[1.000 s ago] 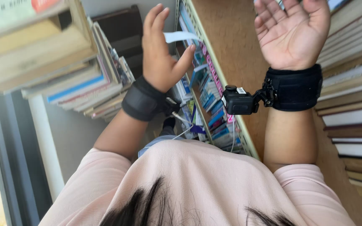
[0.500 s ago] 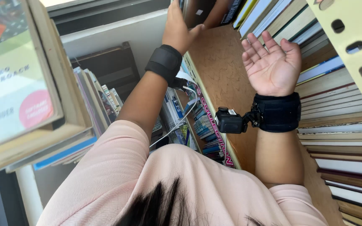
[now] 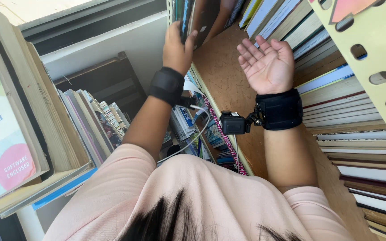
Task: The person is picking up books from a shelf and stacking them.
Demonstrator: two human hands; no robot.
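Observation:
My left hand is stretched far forward and closed on the edge of a dark, thin book that stands at the far end of a brown wooden shelf board. A black band wraps that wrist. My right hand hovers over the same board with its palm up, fingers spread and nothing in it. It sits next to a row of books on the right. A black wrist strap with a small black camera is on that arm.
Books fill the right side behind a pale perforated upright. More books and magazines lean at the left, with a large pale book nearest. Colourful books lie below the shelf edge. My pink-sleeved shoulders fill the bottom.
My left hand has reached farther forward and closed on the dark book. My right hand stayed open, palm up, and shifted slightly over the shelf board. The view swung toward the shelf.

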